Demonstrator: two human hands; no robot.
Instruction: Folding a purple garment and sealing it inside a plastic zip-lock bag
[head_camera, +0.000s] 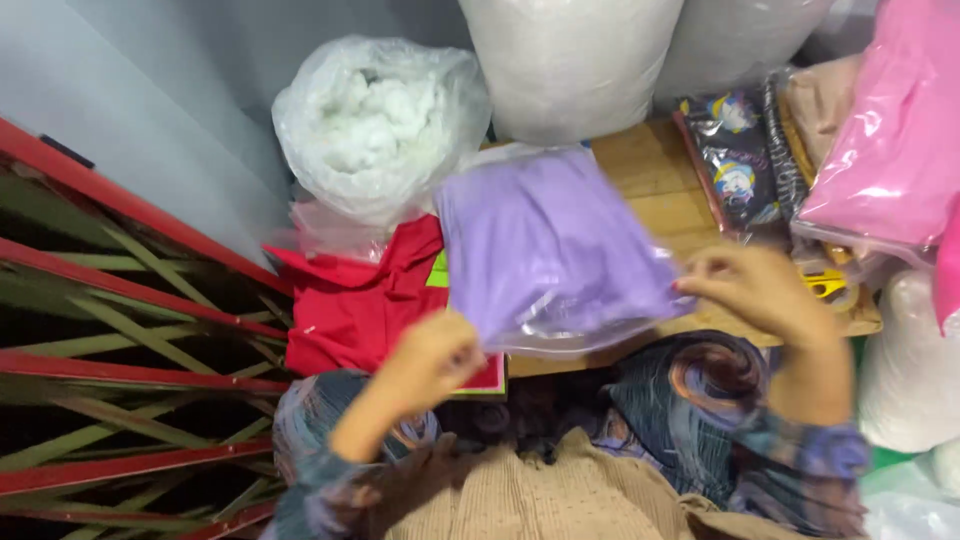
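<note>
A clear plastic bag of folded purple fabric (545, 245) hangs in front of me above a wooden table (655, 180). My left hand (435, 355) pinches its lower left corner. My right hand (760, 285) grips its right edge. Both hands are blurred by motion. A bunch of red fabric (360, 300) lies just under and left of the purple bag, beside my left hand.
A clear bag of white stuffing (375, 125) stands at the back left. Big white sacks (570, 60) fill the back. Pink bags (895, 140) and dark patterned packets (735, 160) lie right. Yellow-handled scissors (825, 285) sit by my right hand. A red and green railing (120, 330) runs left.
</note>
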